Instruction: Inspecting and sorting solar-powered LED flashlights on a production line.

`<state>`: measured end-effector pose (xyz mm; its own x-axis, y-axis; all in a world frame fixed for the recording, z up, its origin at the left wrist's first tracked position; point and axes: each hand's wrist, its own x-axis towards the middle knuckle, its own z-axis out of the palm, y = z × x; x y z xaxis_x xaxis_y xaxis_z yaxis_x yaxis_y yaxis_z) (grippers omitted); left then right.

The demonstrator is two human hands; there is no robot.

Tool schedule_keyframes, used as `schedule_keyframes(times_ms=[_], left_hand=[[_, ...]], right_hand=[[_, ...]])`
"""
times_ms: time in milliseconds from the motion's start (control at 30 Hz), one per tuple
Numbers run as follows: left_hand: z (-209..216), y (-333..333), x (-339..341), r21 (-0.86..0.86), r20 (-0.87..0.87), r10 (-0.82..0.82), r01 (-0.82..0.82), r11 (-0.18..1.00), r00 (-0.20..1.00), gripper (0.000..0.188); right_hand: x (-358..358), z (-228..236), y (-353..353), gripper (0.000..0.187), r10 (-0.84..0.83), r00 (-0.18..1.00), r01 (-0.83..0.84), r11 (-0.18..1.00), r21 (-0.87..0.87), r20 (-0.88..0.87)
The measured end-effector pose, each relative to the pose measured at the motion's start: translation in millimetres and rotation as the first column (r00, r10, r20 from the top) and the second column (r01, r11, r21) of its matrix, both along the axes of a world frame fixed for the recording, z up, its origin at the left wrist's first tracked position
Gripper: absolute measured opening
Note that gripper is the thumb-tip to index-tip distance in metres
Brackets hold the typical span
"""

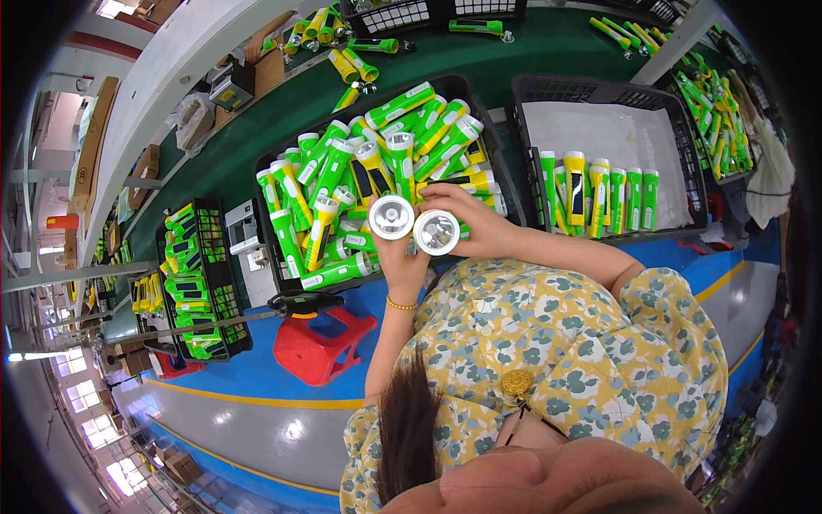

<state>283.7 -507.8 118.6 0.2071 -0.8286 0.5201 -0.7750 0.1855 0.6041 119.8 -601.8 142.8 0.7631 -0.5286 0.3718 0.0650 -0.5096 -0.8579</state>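
Note:
Two flashlights are held side by side, their round white heads and silver reflectors facing up toward me. My left hand point(404, 267), with a beaded bracelet at its wrist, is closed around the left flashlight point(391, 217). My right hand point(473, 221) is closed around the right flashlight point(437, 233). The heads hide the bodies of both and part of my fingers. Just beyond my hands stands a black crate point(267, 224) heaped with green-and-white and yellow-and-white flashlights point(324, 224), some with a dark panel along the side.
To the right, a black crate point(698, 184) with a pale liner holds a row of flashlights point(575, 193). Another filled crate point(238, 321) stands at left, near a red stool point(318, 349). More flashlights point(353, 64) lie on the green conveyor belt point(428, 60) behind.

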Motion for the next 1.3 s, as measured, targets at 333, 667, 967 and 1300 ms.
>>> schedule_keyframes(times_ms=[333, 667, 967, 1300], left_hand=[[1, 20, 4, 0.074, -0.482, -0.067, 0.117, 0.990, 0.874, 0.057], [-5, 14, 8, -0.151, -0.890, -0.204, 0.159, 0.976, 0.408, 0.039], [14, 11, -1, -0.034, -0.978, 0.029, 0.298, 0.954, -0.205, 0.049], [-3, 6, 8, 0.181, -0.959, 0.241, 0.331, 0.926, -0.149, 0.048]], right_hand=[[-6, -15, 8, 0.052, -0.107, 0.994, 0.081, 0.890, 0.449, 0.032], [-3, -30, -12, 0.040, -0.107, 0.954, -0.265, 0.130, 0.955, 0.279], [-12, -33, -15, 0.040, -0.042, 0.962, -0.264, 0.076, 0.961, 0.268], [5, -36, -21, 0.036, -0.099, 0.987, -0.114, 0.142, 0.983, 0.129]])
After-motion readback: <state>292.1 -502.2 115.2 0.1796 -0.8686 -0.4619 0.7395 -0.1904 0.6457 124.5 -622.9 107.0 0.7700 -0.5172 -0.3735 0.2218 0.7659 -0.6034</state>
